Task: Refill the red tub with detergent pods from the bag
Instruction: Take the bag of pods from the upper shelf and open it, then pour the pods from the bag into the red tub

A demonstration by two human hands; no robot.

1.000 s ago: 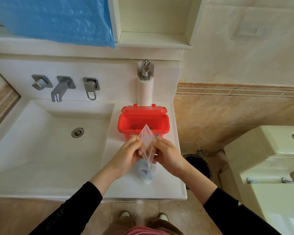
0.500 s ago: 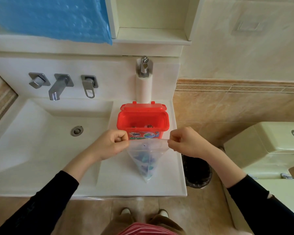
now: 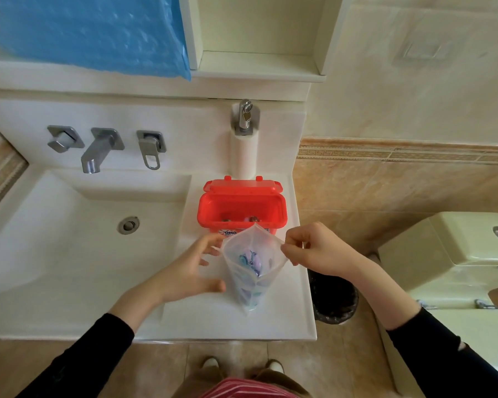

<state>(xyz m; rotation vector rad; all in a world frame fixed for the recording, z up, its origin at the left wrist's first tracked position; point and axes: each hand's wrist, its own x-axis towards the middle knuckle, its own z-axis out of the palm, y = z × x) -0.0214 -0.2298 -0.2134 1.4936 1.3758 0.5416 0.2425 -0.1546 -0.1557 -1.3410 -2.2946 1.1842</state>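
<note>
The red tub (image 3: 279,209) stands on the white counter (image 3: 202,323) with its lid tipped open toward the wall; a few pods lie at its bottom. Just in front of it a clear zip bag (image 3: 236,282) stands upright with its mouth pulled open, and blue and purple detergent pods (image 3: 252,261) show inside. My right hand (image 3: 316,251) pinches the right edge of the bag's mouth. My left hand (image 3: 190,268) is at the bag's left side with fingers spread, its thumb touching the bag's wall.
A white basin (image 3: 69,239) with a wall faucet (image 3: 98,150) fills the left of the counter. A white cylinder with a chrome tap (image 3: 244,139) stands behind the tub. A black waste bin (image 3: 334,300) sits on the floor beside a toilet (image 3: 457,254).
The hands first pulled the bag's zip apart sideways. Now the mouth is rounded open, my left hand has let go of the rim and spread beside the bag, and my right hand still pinches it.
</note>
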